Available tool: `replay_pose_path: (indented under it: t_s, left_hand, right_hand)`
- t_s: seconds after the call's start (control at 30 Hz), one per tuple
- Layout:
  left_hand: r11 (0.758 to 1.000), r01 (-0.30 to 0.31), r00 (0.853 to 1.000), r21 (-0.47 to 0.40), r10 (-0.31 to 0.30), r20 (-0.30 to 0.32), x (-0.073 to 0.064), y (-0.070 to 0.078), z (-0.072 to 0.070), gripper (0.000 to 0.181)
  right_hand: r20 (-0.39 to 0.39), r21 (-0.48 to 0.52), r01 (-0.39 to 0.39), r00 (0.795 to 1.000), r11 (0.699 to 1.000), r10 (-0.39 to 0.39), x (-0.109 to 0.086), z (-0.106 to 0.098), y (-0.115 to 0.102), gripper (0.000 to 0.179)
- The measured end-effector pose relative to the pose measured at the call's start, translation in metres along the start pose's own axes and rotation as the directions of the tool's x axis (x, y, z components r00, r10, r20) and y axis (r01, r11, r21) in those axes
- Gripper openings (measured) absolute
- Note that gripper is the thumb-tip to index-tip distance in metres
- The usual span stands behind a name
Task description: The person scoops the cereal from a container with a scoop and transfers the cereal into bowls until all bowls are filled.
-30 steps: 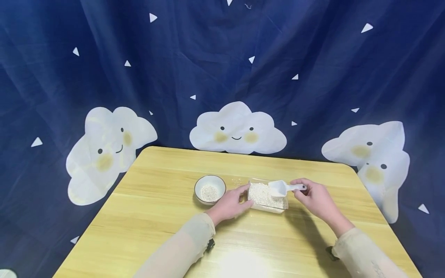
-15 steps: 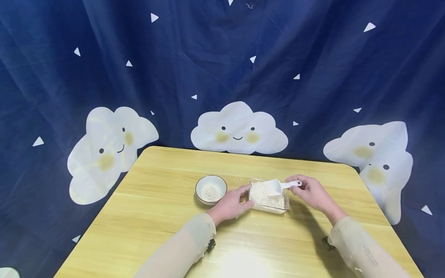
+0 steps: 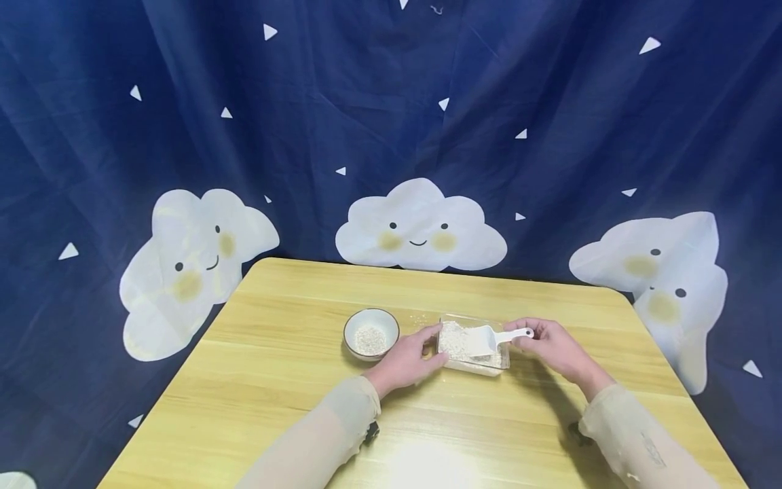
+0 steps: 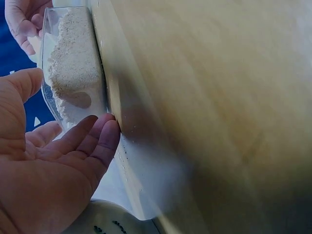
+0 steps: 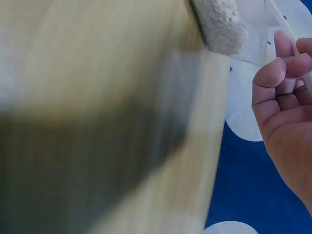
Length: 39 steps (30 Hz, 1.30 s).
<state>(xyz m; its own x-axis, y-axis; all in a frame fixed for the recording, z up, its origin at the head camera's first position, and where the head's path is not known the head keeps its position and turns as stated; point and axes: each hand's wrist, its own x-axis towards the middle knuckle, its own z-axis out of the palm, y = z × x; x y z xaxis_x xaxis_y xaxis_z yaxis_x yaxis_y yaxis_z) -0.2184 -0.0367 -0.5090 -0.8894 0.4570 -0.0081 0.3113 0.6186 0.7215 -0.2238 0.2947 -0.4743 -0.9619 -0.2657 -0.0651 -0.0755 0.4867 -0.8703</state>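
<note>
A clear rectangular container (image 3: pixel 474 369) holds pale, flaky grains like oats (image 3: pixel 453 337). My right hand (image 3: pixel 554 348) pinches the handle of a small white scoop (image 3: pixel 481 341), whose blade lies in the grains. In the right wrist view only a strip of that handle shows between thumb and fingers. My left hand (image 3: pixel 404 361) rests against the container's left end, its fingers loosely bent and the thumb apart from them. Left of it, partly behind the hand, stands a white bowl (image 3: pixel 353 346) with a dark rim and some of the same grains (image 3: pixel 369 339) inside.
Everything stands on a light wooden table (image 3: pixel 293 387) with rounded far corners. A few crumbs (image 3: pixel 418 319) lie between bowl and container. Behind the table hangs a dark blue curtain (image 3: pixel 391 122) with white clouds and triangles.
The scoop has moved left and deeper into the grains, its blade now tipped down toward the near side. My right hand has shifted with it. The left hand, container and bowl stay put.
</note>
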Motion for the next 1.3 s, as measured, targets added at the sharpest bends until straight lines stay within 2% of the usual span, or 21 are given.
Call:
replay_pose_path:
  t_s: [0.13,0.43,0.63,0.77,0.87,1.0,1.13,1.3]
  left_hand:
    - [1.0,0.003,1.0,-0.006,-0.003,-0.004,-0.001,0.001,0.001,0.077]
    - [1.0,0.011,1.0,-0.019,-0.011,-0.01,-0.001,0.002,0.003,0.078]
    - [1.0,0.007,1.0,-0.027,-0.007,-0.009,-0.002,0.003,0.002,0.078]
    - [1.0,0.004,1.0,-0.021,-0.005,-0.011,-0.002,0.003,0.001,0.078]
    - [1.0,0.006,1.0,-0.019,-0.006,-0.011,-0.002,0.003,0.002,0.079]
    - [1.0,0.01,1.0,-0.014,-0.011,-0.01,-0.002,0.002,0.003,0.079]
    - [1.0,0.012,1.0,-0.009,-0.012,-0.013,-0.002,0.002,0.002,0.078]
    - [1.0,0.014,1.0,-0.01,-0.014,-0.012,-0.002,0.002,0.002,0.077]
  right_hand:
    - [-0.013,0.072,-0.07,0.997,0.995,0.071,-0.002,0.007,0.003,0.034]
    - [-0.021,0.161,-0.096,0.995,0.982,0.101,-0.004,0.016,0.003,0.041]
    - [-0.014,0.318,-0.13,0.99,0.939,0.142,-0.008,0.018,0.008,0.045]
    - [0.006,0.418,-0.124,0.991,0.9,0.134,-0.008,0.017,0.016,0.037]
    - [0.033,0.503,-0.107,0.994,0.857,0.104,-0.01,0.015,0.024,0.031]
    - [0.063,0.622,-0.074,0.997,0.78,0.044,-0.012,0.014,0.032,0.026]
    - [0.091,0.729,-0.048,0.996,0.683,-0.027,-0.014,0.013,0.037,0.029]
    - [0.123,0.843,-0.043,0.986,0.537,-0.113,-0.014,0.011,0.038,0.038]
